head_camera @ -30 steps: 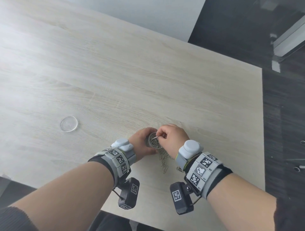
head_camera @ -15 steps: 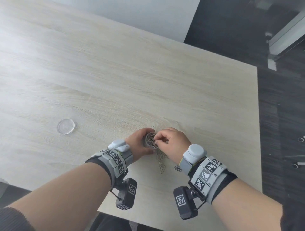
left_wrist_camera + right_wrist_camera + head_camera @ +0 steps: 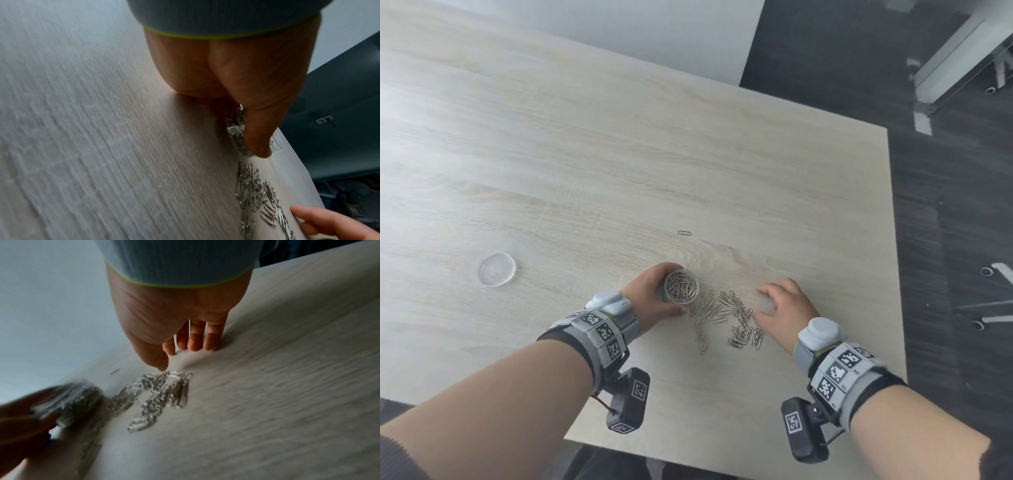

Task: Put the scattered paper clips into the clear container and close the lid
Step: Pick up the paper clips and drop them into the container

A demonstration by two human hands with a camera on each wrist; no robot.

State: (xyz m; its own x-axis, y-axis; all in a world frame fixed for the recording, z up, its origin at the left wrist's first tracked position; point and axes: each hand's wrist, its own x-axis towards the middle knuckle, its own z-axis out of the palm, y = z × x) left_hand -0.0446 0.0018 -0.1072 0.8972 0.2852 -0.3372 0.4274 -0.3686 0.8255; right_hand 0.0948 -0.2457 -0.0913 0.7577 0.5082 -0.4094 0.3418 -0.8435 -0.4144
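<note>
Right hand (image 3: 787,317) moved off container (image 3: 682,286) to right, fingers spread, released, beside clip pile (image 3: 726,317) on counter (image 3: 619,171). Head: left hand (image 3: 654,296) grasps container; lid (image 3: 497,274) far left. Left wrist: thumb (image 3: 257,138) against container. Right wrist: fingertips (image 3: 195,344) touching counter.

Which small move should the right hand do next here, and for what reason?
Probably the right hand should close its fingers on a few loose paper clips beside it. It is open and holds nothing, the clips lie between it and the clear container, which the left hand grips, lid off.
</note>
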